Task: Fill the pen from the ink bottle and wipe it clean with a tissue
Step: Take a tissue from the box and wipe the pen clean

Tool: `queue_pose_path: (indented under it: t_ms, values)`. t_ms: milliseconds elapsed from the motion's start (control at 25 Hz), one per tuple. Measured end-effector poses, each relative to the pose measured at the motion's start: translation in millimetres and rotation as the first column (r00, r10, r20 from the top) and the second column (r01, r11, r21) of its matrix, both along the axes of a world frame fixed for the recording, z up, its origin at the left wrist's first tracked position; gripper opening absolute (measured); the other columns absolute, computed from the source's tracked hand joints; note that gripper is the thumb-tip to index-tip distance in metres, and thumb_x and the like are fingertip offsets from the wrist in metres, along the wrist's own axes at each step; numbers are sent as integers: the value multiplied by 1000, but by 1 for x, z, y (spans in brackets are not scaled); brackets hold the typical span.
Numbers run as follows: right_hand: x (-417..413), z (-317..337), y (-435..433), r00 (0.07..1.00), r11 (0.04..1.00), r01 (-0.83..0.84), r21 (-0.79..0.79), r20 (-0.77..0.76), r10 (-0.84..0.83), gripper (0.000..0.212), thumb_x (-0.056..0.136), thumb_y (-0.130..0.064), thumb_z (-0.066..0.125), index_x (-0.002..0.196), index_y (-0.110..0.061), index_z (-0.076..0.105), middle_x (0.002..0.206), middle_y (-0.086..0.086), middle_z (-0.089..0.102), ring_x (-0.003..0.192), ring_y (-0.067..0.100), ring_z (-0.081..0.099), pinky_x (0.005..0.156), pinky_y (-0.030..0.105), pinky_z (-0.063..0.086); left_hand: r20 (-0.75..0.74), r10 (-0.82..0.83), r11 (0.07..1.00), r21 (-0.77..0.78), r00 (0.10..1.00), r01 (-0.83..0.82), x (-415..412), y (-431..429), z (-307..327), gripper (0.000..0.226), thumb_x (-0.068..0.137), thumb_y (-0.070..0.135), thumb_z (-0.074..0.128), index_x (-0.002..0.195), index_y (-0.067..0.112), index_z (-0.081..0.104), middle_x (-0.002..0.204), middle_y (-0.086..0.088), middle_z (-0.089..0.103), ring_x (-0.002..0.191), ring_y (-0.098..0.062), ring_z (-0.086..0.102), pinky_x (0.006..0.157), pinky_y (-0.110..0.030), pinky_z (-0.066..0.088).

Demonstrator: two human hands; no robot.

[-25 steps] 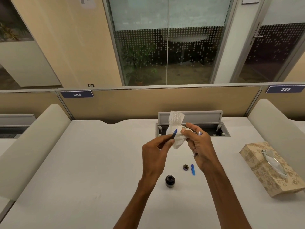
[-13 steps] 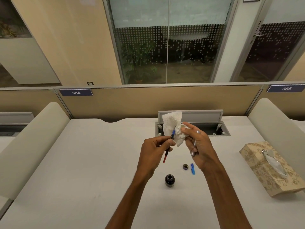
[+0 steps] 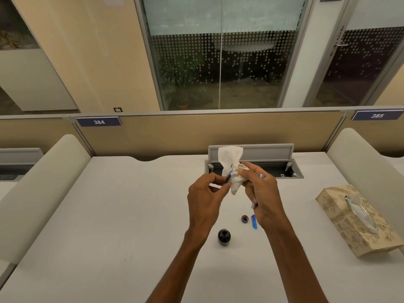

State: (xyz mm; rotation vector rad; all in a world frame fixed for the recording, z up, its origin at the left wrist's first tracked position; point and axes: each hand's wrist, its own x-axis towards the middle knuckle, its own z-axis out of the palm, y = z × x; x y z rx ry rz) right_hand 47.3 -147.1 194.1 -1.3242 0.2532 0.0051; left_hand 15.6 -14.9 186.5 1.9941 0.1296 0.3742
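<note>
White tissue [image 3: 232,169] is pinched in the right hand [image 3: 261,194], above the surface [image 3: 109,215]. The pen [image 3: 228,177], clamped by the left hand [image 3: 204,196] fingers, is tilted, tip up-right into the tissue. The open ink bottle [image 3: 224,236] stands below.

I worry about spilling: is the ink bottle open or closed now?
Open: the ink bottle stands upright, its mouth uncovered; its cap lies apart.

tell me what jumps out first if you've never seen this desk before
Two hands meet mid-desk: the left hand holds a pen part into a white tissue bunched in the right hand. Just below stands an open ink bottle, its cap beside it. A patterned tissue box sits at right.
</note>
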Motion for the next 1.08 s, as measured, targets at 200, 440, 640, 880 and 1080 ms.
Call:
queue_pose_path:
  t_ms: [200,440,640,880,1080]
  values:
    - [0,1,4,1000,1000,7,-11,-19,-7,45,93,-12,63,136,-7,53,130,20,62,58,2,66,54,8,52,35,26,994,105,999,-29,-1,4,1,21,83,29,79,95,13,74,93,2,75,65,-4,64,61,-5,45]
    - [-2,8,1,1000,994,29,106,-9,-28,47,94,-9,61,139,-2,49,129,23,61,36,-3,55,43,5,43,64,8,990,141,998,-17,-5,6,0,19,82,23,80,96,11,75,96,-2,76,68,-5,64,64,-2,45]
    - [-5,3,-1,997,997,69,21,31,-70,41,91,-11,66,132,-11,55,130,14,62,72,9,71,60,13,56,142,75,994,64,987,-85,-8,5,2,20,80,22,82,95,12,72,98,-1,74,73,-7,67,63,-1,48]
    - [-9,8,6,1000,998,24,-53,16,-23,42,92,-13,65,133,-15,54,134,21,58,52,0,63,50,9,49,184,10,983,179,983,-43,-9,-4,0,23,81,20,81,94,5,72,97,-11,73,77,-19,72,65,1,43]
    - [-5,13,1,1000,998,0,60,-31,2,46,95,-11,61,139,-8,48,127,22,62,30,2,48,40,8,42,211,-20,965,261,977,-37,-12,-2,-6,20,80,16,81,93,3,75,94,-12,75,75,-22,74,67,-9,48]
